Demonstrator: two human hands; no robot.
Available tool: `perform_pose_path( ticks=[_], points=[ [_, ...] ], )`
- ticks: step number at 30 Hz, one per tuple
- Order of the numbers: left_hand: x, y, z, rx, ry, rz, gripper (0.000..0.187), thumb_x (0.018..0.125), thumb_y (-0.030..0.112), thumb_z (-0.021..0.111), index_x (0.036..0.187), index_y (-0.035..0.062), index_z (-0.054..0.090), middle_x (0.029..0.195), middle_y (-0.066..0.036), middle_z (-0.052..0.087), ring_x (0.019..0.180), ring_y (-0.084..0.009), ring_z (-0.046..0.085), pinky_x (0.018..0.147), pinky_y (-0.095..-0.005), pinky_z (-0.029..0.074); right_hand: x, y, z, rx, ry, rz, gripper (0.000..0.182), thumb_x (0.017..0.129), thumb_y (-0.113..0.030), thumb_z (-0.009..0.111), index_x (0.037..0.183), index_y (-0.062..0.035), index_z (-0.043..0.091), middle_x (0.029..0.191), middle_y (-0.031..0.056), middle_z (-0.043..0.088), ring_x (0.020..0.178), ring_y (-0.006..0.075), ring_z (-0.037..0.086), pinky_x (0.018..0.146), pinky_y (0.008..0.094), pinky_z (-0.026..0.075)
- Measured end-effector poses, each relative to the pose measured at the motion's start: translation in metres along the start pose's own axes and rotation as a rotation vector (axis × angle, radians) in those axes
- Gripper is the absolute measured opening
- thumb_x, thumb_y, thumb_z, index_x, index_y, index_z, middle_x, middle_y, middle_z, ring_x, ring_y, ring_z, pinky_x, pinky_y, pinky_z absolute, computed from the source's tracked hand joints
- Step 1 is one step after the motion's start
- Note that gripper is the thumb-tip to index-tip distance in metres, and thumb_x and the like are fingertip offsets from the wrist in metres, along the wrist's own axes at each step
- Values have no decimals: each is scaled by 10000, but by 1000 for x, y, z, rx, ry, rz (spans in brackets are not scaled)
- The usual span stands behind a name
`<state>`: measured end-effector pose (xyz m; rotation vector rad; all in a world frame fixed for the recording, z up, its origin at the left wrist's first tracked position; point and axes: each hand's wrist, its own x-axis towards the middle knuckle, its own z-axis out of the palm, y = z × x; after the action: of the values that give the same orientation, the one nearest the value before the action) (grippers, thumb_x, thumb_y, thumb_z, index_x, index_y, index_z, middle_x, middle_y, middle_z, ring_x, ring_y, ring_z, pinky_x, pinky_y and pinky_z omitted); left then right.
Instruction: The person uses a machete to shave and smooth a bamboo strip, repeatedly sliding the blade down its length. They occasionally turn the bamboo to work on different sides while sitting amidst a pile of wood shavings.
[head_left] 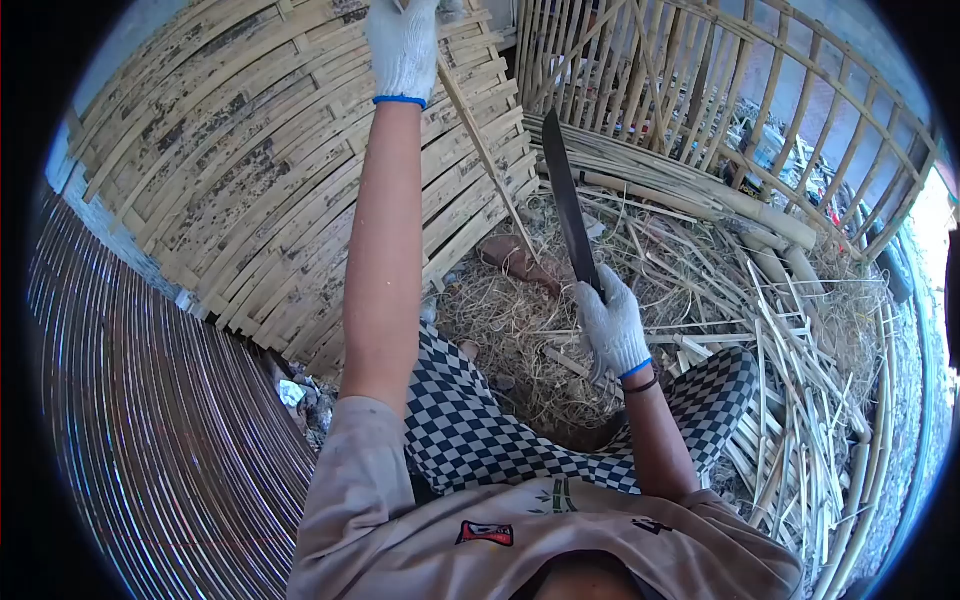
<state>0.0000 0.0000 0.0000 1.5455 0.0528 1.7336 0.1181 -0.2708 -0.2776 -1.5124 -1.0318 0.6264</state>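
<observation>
My left hand (pixel 403 45), in a white glove with a blue cuff, is raised at the top of the view, closed round the upper end of a thin bamboo strip (pixel 480 145). The strip slants down to the ground near a brown block (pixel 515 262). My right hand (pixel 612 325), also gloved, grips the handle of a long dark blade (pixel 568 195), which points up and slightly left. The blade is to the right of the strip, apart from it.
A woven bamboo panel (pixel 250 170) leans at the left, beside a ribbed sheet (pixel 150 400). Bamboo railing (pixel 700 80) stands at the back right. Bamboo poles (pixel 760 215), split strips (pixel 790 420) and shavings (pixel 540 345) lie around my checkered legs (pixel 480 420).
</observation>
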Motion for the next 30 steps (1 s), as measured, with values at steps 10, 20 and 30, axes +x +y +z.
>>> perform_pose_path(
  ticks=[10,20,30],
  points=[
    [3,35,29,-204,-290,-233,510,960,605,625,1010,98,642,592,40,427,462,-99,440,414,-271,333,5,-46,-1,-120,142,-285,239,978,-136,586,1177,-4,592,816,221,662,741,338,698,682,402,522],
    [36,39,29,-335,-275,-73,297,1062,374,571,1081,81,612,796,-44,637,688,-195,649,638,-350,561,10,-76,-8,-54,87,-264,275,974,-97,561,1229,3,578,857,216,683,771,300,718,698,377,537],
    [39,89,32,6,-285,93,289,1038,299,631,1086,14,637,857,-63,667,699,-180,642,652,-334,544,24,-127,-11,-136,206,-497,231,1005,-100,562,1224,-28,563,757,41,600,642,111,562,588,300,468]
  ],
)
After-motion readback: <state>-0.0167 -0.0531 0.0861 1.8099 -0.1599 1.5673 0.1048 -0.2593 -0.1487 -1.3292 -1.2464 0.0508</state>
